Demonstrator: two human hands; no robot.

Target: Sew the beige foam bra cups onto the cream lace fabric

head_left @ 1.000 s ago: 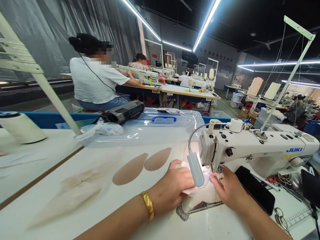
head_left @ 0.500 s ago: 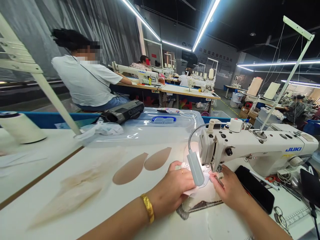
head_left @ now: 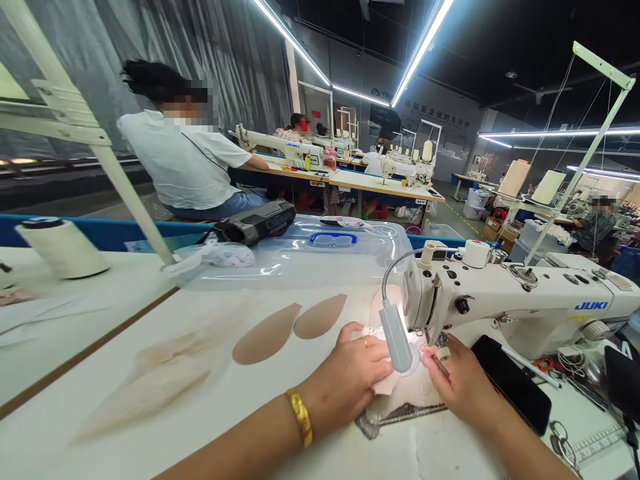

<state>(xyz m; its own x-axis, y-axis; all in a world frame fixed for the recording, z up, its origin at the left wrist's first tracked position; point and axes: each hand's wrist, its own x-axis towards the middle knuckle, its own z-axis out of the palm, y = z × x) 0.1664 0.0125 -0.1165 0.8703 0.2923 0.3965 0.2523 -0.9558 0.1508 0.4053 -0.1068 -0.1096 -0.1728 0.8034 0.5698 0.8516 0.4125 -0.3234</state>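
Observation:
Under the needle end of a white JUKI sewing machine (head_left: 505, 287) lies a small pale pink fabric piece (head_left: 386, 385), brightly lit. My left hand (head_left: 347, 370), with a gold bangle at the wrist, holds the fabric's left side, its fingers bent over it. On the other side, my right hand (head_left: 465, 373) pinches the fabric's edge close to the presser foot. A thin dark object shows between its fingers; I cannot make out what it is. A grey gooseneck lamp (head_left: 395, 339) hangs in front of the needle and hides part of the fabric.
Two tan teardrop pieces (head_left: 267, 335) lie left of my hands. Behind them sits a clear plastic box (head_left: 280, 257) with a blue handle. A black phone (head_left: 513, 383) and keys lie at right. A thread cone (head_left: 63, 248) stands far left. A co-worker (head_left: 185, 160) sits beyond.
The camera view has shifted slightly, so the scene sits a little farther right. More of the pink fabric shows below the lamp by my left fingers. Both hands keep their hold.

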